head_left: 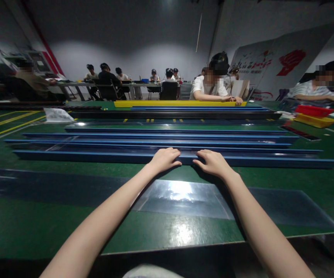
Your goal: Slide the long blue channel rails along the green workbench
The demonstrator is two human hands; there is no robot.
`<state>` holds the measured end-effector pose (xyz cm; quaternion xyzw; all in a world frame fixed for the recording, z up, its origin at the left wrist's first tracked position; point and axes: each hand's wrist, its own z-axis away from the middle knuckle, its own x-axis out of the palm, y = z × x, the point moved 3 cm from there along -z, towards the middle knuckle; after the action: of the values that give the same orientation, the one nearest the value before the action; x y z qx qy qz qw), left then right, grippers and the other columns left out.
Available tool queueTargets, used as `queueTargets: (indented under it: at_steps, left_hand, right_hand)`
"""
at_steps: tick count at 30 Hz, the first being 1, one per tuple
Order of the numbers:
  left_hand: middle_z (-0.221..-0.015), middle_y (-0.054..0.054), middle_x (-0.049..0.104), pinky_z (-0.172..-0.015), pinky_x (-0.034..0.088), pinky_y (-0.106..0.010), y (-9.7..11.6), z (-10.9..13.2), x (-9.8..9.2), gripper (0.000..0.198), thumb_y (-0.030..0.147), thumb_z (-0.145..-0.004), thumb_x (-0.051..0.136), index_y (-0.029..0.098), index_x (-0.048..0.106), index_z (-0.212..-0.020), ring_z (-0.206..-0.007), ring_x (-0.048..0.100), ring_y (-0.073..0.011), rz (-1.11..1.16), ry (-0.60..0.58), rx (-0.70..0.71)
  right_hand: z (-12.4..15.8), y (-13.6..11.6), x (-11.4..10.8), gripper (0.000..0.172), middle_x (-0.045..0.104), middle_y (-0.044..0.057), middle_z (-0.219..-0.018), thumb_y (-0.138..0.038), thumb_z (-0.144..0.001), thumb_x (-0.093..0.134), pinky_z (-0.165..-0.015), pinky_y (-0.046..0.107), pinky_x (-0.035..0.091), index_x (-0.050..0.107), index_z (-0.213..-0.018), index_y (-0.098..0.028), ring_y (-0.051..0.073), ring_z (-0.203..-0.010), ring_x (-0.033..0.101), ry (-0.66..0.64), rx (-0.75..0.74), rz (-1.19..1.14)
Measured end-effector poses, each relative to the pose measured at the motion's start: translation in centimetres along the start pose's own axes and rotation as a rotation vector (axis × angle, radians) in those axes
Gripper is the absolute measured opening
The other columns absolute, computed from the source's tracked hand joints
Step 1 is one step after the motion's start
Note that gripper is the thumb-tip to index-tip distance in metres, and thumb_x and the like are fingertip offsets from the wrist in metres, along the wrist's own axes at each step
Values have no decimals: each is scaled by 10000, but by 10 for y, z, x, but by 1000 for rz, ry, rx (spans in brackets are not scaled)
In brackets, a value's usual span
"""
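A long blue plastic channel strip (97,157) lies crosswise on the green table. My left hand (166,159) grips it near its middle, fingers over the top and thumb on the near side. A short way to the right, my right hand (211,162) holds the same strip in a similar way. Both sets of fingertips are partly hidden behind the strip's front wall. Closer to me, a long clear plastic sheet (184,199) lies flat beneath my forearms.
More blue strips (184,132) lie parallel beyond, then a black strip (178,115) and a yellow strip (155,104). A co-worker (211,83) leans over the far side. Red and yellow trays (314,120) stand at the right. The table's near edge (167,250) runs below my arms.
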<state>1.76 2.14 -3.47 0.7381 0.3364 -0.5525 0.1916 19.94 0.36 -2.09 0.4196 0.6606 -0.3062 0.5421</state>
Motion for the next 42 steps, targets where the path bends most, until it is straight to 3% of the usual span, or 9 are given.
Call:
queueTargets:
  at_steps: [42]
  left_hand:
    - [-916,-35,664,-657,421,-246,3,-2,-7,268,435,-801,524,199,567,-920,-872,610,-195,-7,-44,-55]
  right_hand:
    - [-1,-2,1,379,596,101,-1136,-374,-833,432,-814,289,411,576,-1114,-165,206,-1029,537,12,-29,-75]
